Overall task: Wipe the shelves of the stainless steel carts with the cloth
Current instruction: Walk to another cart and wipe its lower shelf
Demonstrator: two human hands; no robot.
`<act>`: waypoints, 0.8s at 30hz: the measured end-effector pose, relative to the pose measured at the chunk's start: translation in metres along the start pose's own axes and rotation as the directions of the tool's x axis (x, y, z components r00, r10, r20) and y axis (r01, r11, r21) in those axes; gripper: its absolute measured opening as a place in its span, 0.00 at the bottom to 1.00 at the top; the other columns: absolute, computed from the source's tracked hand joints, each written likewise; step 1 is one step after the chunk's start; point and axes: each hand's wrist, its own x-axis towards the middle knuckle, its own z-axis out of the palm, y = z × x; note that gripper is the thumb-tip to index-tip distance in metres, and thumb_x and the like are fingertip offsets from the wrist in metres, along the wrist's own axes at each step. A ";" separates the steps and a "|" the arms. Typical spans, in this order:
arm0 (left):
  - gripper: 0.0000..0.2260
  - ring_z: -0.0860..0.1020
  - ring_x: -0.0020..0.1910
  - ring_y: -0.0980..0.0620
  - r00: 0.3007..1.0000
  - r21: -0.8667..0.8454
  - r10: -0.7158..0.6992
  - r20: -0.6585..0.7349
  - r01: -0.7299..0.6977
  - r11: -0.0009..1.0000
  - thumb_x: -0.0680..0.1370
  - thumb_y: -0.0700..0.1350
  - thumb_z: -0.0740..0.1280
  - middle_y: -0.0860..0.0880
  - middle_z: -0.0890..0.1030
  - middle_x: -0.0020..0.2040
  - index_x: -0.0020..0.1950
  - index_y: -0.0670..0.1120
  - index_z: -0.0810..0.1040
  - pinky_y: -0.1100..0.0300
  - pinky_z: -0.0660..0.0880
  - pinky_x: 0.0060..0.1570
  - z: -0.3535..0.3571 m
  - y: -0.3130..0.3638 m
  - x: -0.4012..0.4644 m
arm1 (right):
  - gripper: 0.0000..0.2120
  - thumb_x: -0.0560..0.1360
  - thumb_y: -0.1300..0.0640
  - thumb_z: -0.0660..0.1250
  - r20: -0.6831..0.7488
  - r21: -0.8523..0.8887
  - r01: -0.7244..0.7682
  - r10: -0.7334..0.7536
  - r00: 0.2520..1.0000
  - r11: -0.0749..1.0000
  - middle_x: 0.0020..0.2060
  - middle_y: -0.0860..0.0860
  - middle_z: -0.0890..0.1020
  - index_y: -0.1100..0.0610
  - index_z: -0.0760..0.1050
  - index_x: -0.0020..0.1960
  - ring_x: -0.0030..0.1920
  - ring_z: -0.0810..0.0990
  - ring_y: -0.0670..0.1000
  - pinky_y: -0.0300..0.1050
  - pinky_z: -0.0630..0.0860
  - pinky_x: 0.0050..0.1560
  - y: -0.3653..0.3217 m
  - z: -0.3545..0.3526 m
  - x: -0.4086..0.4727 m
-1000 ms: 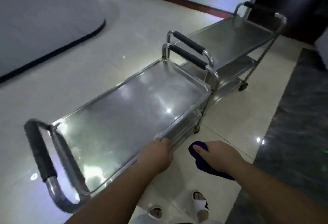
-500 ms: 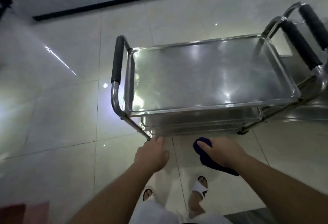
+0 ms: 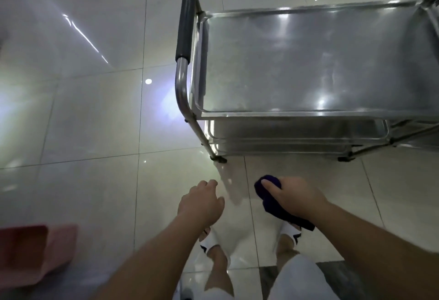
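I hold the dark cloth [image 3: 273, 201] bunched in my right hand [image 3: 298, 198], fingers curled over it, above the floor just short of the cart [image 3: 308, 62]. My left hand [image 3: 202, 202] hangs loosely curled and holds nothing. The cloth looks soft and light, so I judge a flat palm would spread it better than this wad. The steel shelves look hard and slick; the padded handle [image 3: 186, 22] seems the place to steady the cart.
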 end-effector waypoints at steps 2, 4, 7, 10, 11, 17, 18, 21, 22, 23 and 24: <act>0.24 0.72 0.70 0.44 0.999 -0.022 -0.033 -0.005 0.033 0.999 0.83 0.56 0.59 0.48 0.72 0.72 0.78 0.51 0.65 0.46 0.73 0.65 0.009 -0.004 0.003 | 0.26 0.83 0.31 0.49 0.031 -0.011 0.037 -0.037 0.999 0.999 0.36 0.48 0.80 0.49 0.74 0.43 0.38 0.79 0.48 0.45 0.74 0.40 0.002 0.010 0.010; 0.24 0.72 0.70 0.44 0.997 -0.058 -0.072 -0.009 0.071 0.996 0.83 0.56 0.59 0.48 0.72 0.72 0.78 0.52 0.65 0.46 0.73 0.65 0.019 -0.004 0.009 | 0.27 0.83 0.32 0.50 0.050 -0.013 0.076 -0.076 0.996 0.997 0.35 0.48 0.80 0.49 0.74 0.41 0.36 0.79 0.48 0.44 0.73 0.38 0.007 0.016 0.024; 0.24 0.72 0.70 0.44 0.990 -0.117 -0.138 -0.010 0.136 0.984 0.83 0.56 0.59 0.48 0.71 0.72 0.79 0.52 0.65 0.47 0.73 0.65 0.043 -0.001 0.022 | 0.28 0.84 0.33 0.50 0.072 0.007 0.111 -0.112 0.991 0.994 0.33 0.49 0.80 0.51 0.75 0.40 0.33 0.78 0.47 0.42 0.69 0.34 0.022 0.027 0.050; 0.24 0.72 0.70 0.44 0.986 -0.157 -0.169 0.012 0.169 0.973 0.83 0.56 0.59 0.49 0.72 0.72 0.78 0.53 0.65 0.47 0.73 0.66 0.077 0.003 0.049 | 0.28 0.83 0.32 0.50 0.075 0.027 0.127 -0.129 0.989 0.991 0.33 0.50 0.81 0.51 0.76 0.41 0.34 0.80 0.48 0.42 0.71 0.35 0.043 0.045 0.081; 0.24 0.72 0.70 0.44 0.986 -0.159 -0.167 0.018 0.168 0.973 0.83 0.56 0.59 0.49 0.72 0.72 0.78 0.53 0.65 0.47 0.73 0.65 0.089 0.004 0.061 | 0.28 0.83 0.32 0.50 0.078 0.027 0.127 -0.129 0.989 0.992 0.34 0.49 0.81 0.51 0.76 0.41 0.34 0.80 0.48 0.42 0.71 0.35 0.050 0.052 0.092; 0.24 0.72 0.70 0.45 0.990 -0.150 -0.132 0.042 0.137 0.979 0.83 0.57 0.59 0.49 0.72 0.72 0.79 0.53 0.64 0.49 0.74 0.64 0.165 -0.011 0.150 | 0.24 0.84 0.33 0.50 0.069 0.024 0.100 -0.101 0.992 0.995 0.37 0.47 0.80 0.47 0.76 0.45 0.38 0.79 0.46 0.43 0.71 0.38 0.086 0.106 0.169; 0.24 0.72 0.70 0.45 0.991 -0.144 -0.125 0.040 0.130 0.981 0.83 0.57 0.59 0.50 0.72 0.72 0.79 0.53 0.65 0.49 0.74 0.65 0.176 -0.016 0.166 | 0.24 0.84 0.33 0.50 0.051 0.017 0.102 -0.103 0.993 0.995 0.36 0.46 0.80 0.47 0.75 0.43 0.37 0.78 0.46 0.43 0.70 0.37 0.091 0.118 0.182; 0.24 0.72 0.71 0.46 0.994 -0.125 -0.109 0.019 0.110 0.986 0.83 0.57 0.59 0.50 0.72 0.73 0.79 0.53 0.64 0.49 0.73 0.65 0.204 -0.034 0.215 | 0.24 0.85 0.37 0.52 -0.018 0.042 0.114 -0.113 0.993 0.993 0.31 0.45 0.75 0.47 0.70 0.37 0.31 0.74 0.44 0.41 0.65 0.34 0.102 0.150 0.225; 0.24 0.72 0.71 0.46 0.995 -0.120 -0.104 0.006 0.104 0.987 0.83 0.57 0.59 0.50 0.72 0.73 0.79 0.53 0.64 0.49 0.73 0.65 0.211 -0.040 0.232 | 0.24 0.85 0.37 0.51 -0.034 0.040 0.114 -0.113 0.993 0.993 0.30 0.45 0.75 0.47 0.70 0.37 0.31 0.74 0.45 0.41 0.66 0.35 0.106 0.162 0.241; 0.24 0.72 0.70 0.46 0.995 -0.115 -0.100 -0.009 0.098 0.989 0.83 0.57 0.59 0.50 0.72 0.72 0.79 0.52 0.64 0.49 0.73 0.65 0.217 -0.046 0.248 | 0.24 0.85 0.36 0.51 -0.043 0.036 0.115 -0.114 0.993 0.993 0.32 0.46 0.77 0.47 0.72 0.38 0.33 0.76 0.45 0.42 0.68 0.36 0.108 0.173 0.256; 0.24 0.72 0.70 0.46 0.995 -0.111 -0.097 -0.028 0.093 0.989 0.83 0.57 0.59 0.50 0.72 0.72 0.79 0.52 0.65 0.49 0.73 0.65 0.221 -0.051 0.263 | 0.25 0.84 0.35 0.50 -0.047 0.035 0.121 -0.119 0.992 0.992 0.34 0.47 0.79 0.48 0.74 0.40 0.35 0.78 0.46 0.43 0.71 0.38 0.110 0.182 0.272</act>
